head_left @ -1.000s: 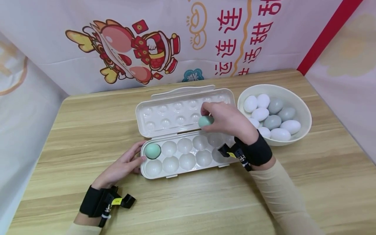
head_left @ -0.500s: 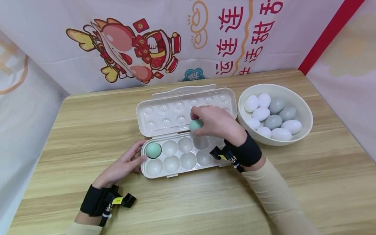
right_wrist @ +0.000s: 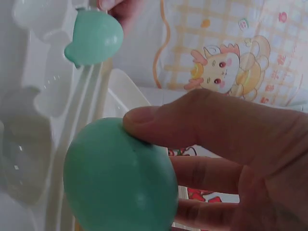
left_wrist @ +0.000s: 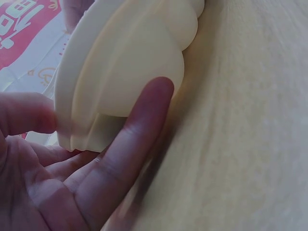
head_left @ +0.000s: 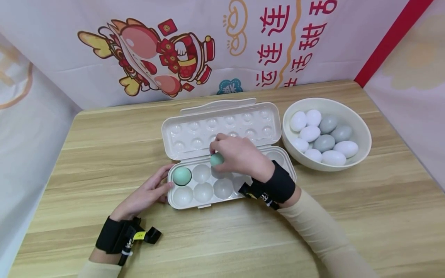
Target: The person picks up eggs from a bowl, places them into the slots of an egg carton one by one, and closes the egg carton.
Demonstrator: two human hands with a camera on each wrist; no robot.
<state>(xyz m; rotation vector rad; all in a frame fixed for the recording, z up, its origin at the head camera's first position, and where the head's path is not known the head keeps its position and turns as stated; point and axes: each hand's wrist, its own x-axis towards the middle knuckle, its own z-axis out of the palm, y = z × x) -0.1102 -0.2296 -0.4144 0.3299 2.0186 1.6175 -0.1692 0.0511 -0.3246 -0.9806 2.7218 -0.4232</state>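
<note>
A cream plastic egg box [head_left: 194, 199] lies with its lid [head_left: 205, 133] folded back on the table. One green egg [head_left: 182, 176] sits in the far left cup. My right hand [head_left: 240, 154] pinches a second green egg [right_wrist: 120, 178] between thumb and fingers, low over the back row of cups. At the box's left end is my left hand [head_left: 147, 193]. In the left wrist view its thumb [left_wrist: 29, 113] presses the rim and a finger [left_wrist: 139, 125] lies along the underside. My right hand and wrist camera hide some of the cups on the right.
A cream bowl [head_left: 363, 135] with several white eggs [head_left: 333, 158] and grey eggs [head_left: 324, 143] stands right of the egg box. The wooden table [head_left: 222, 239] ends at a printed cloth backdrop [head_left: 215, 38] behind.
My right hand has carried its green egg left and toward me, from beside the lid to over the back row of cups. The left hand has stayed at the box's end.
</note>
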